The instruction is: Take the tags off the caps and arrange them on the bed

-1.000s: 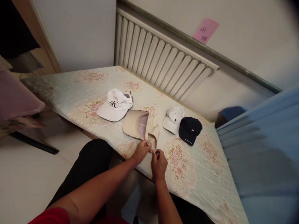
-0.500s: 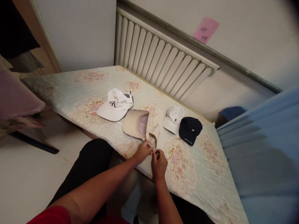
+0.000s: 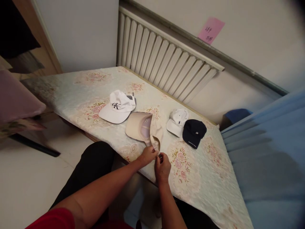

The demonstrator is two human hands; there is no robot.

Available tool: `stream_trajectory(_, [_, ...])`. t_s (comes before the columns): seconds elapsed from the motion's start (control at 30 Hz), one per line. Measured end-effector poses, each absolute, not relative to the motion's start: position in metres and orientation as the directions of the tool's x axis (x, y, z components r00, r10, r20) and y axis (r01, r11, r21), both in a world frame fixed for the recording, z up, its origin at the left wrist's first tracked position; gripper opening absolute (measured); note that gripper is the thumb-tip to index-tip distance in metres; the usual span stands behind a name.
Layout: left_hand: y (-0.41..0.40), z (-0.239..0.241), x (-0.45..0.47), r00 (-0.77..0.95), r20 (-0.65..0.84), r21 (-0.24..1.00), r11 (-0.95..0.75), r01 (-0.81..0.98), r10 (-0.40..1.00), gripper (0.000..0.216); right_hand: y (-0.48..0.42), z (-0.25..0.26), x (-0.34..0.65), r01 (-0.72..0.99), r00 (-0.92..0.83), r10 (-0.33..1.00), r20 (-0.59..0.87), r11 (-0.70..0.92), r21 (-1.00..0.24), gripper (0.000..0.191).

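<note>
- Under the beige cap (image 3: 143, 128): one table (image 3: 214, 190), draped in a pale flowered cloth; cap near its front edge, tipped so the brim's underside and the lining show.
- At the near end of the beige cap: its back strap (image 3: 154, 146), drawn toward the person.
- On that strap, left side: left hand (image 3: 148, 155), thumb and fingers closed in a pinch.
- Beside it, right side: right hand (image 3: 163, 167), fingers curled and pinched at the strap's end; fingertip detail too small to tell.
- Left of the beige cap and a little beyond: large white cap (image 3: 119, 106), black letters on the front, brim on the cloth; just beside, contact uncertain.
- Right of the beige cap, apart from it: small white cap (image 3: 178, 121), dark emblem.
- Farther right of the beige cap: dark cap (image 3: 194, 132), up against the small white one.
- Beyond the beige cap: white radiator (image 3: 164, 57).
- Far right of the beige cap: blue curtain (image 3: 269, 152).
</note>
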State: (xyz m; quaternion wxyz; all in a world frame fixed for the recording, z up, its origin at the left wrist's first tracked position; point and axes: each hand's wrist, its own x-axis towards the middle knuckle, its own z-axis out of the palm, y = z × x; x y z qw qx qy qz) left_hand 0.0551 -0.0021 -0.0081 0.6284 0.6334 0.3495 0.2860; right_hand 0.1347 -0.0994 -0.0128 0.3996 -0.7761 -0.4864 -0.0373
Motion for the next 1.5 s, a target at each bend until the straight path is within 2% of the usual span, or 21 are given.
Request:
stream_trajectory(0.4, [-0.002, -0.008, 0.058, 0.537, -0.098, 0.971, -0.038, 0.238, 0.838, 0.011, -0.099, -0.014, 0.135, 0.795, 0.515, 0.718, 0.469, -0.194, -0.575, 0.018])
stream_trajectory(1.13, [0.003, 0.000, 0.060, 0.602, -0.195, 0.935, -0.039, 0.353, 0.775, 0.012, -0.100, -0.012, 0.134, 0.800, 0.501, 0.723, 0.475, -0.179, -0.572, 0.016])
stream_trajectory(1.5, [0.000, 0.005, 0.056, 0.596, -0.199, 0.966, 0.054, 0.252, 0.778, 0.009, -0.100, -0.016, 0.136, 0.793, 0.523, 0.714, 0.466, -0.206, -0.574, 0.018])
